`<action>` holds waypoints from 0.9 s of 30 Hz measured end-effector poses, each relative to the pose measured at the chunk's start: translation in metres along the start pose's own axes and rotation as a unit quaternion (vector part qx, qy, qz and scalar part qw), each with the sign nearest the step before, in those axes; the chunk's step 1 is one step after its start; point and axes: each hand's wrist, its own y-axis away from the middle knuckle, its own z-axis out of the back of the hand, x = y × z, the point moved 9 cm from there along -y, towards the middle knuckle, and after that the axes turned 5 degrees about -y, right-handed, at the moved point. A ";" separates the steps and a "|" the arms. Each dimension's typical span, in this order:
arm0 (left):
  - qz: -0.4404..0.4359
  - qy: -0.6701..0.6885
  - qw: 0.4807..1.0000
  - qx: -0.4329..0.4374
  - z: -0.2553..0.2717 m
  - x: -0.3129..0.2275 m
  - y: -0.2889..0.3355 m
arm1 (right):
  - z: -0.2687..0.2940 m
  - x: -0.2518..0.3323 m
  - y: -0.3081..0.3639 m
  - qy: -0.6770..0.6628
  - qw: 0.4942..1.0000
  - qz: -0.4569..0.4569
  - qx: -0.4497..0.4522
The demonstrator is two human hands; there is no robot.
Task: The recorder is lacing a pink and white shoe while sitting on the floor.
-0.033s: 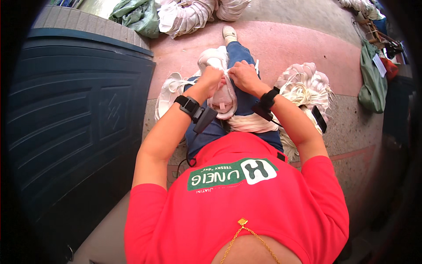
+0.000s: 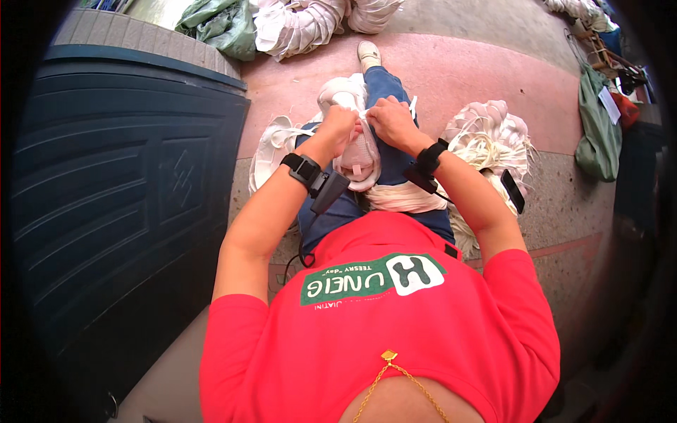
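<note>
A pale pink and white shoe upper (image 2: 360, 168) lies over my lap between my thighs, its rounded end toward me. My left hand (image 2: 340, 127) is closed at its left side, with fingers pinched on a white shoelace. Just to the right, my right hand (image 2: 392, 123) pinches the same white shoelace (image 2: 364, 114) near the upper's lacing edge. The fingertips are partly hidden, and the lace between them is small. Another white shoe upper (image 2: 268, 156), with a loose lace, rests beside my left leg. A bundle of cream laces (image 2: 405, 198) lies across my right thigh.
To my right sits a stack of pinkish shoe uppers (image 2: 490, 120) with cream laces (image 2: 486, 151) draped over it. A dark blue panelled door (image 2: 127, 183) stands close on the left. Farther off are bundled uppers (image 2: 300, 28), a green sack (image 2: 222, 28) and a hanging green bag (image 2: 596, 127).
</note>
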 end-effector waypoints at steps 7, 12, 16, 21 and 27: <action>-0.069 0.058 0.996 0.006 0.004 0.000 0.003 | -0.009 0.001 -0.010 0.053 0.998 -0.018 0.031; -0.080 0.038 0.996 -0.007 0.006 0.000 0.004 | -0.014 0.002 -0.018 0.005 0.998 0.014 0.060; -0.071 -0.093 0.990 -0.084 0.021 -0.010 0.014 | -0.014 -0.011 -0.020 -0.030 0.998 -0.030 0.053; -0.191 -0.314 0.914 -0.174 0.037 -0.032 0.024 | -0.009 0.011 -0.003 0.072 0.996 0.036 0.024; -0.235 -0.531 0.785 -0.216 0.010 -0.042 0.023 | 0.001 0.025 0.012 0.073 0.997 0.039 -0.003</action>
